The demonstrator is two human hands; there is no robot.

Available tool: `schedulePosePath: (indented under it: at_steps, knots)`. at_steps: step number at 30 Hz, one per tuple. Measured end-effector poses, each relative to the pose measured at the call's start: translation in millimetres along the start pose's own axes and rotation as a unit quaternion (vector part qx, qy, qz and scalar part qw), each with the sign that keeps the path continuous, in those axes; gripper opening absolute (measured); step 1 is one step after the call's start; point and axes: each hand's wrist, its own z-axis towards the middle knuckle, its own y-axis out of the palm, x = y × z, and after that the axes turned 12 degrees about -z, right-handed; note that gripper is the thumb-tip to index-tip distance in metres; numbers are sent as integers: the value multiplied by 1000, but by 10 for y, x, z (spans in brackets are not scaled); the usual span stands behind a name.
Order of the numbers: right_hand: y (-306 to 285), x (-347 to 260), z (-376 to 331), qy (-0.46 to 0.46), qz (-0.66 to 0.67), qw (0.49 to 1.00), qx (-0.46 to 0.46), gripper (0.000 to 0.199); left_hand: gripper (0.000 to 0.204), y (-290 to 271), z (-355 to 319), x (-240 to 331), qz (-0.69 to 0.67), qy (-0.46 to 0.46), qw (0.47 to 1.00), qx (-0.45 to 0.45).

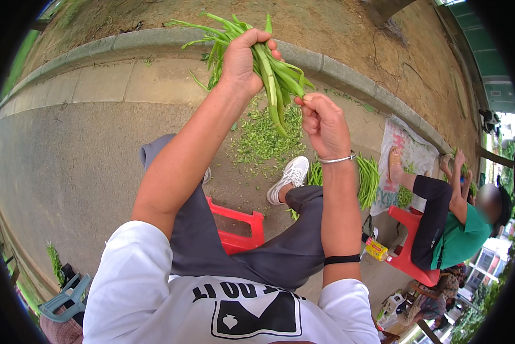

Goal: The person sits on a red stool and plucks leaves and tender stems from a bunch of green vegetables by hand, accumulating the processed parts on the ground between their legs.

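1. The left hand (243,62) is closed firmly around a bunch of long, smooth green plant stalks (269,74), which is raised in front of the body.
2. The right hand (326,125) has its thumb and finger pinched at the right, near end of this bunch.
3. Beneath, a loose heap of small green plant pieces (257,140) lies on the near side of the long grey stone curb (154,41).
4. On the left, the grey paved ground (68,166) gives wide room for moving.
5. On the right, room is narrower: more green stalks (367,180), a white plastic sheet (411,150) and a seated person in a green shirt (464,238).
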Motion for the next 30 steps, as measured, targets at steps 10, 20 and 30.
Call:
schedulePosePath:
  at_steps: [10,20,30]
  knots:
    - [37,50,67,-54,37,991,119,7,6,23,-22,-109,3,9,1000,4]
    - [-482,-150,137,-150,32,957,246,12,9,-8,40,146,-39,64,997,6]
    - [-291,-184,-208,-75,-238,963,-106,25,5,-79,82,92,24,81,994,74]
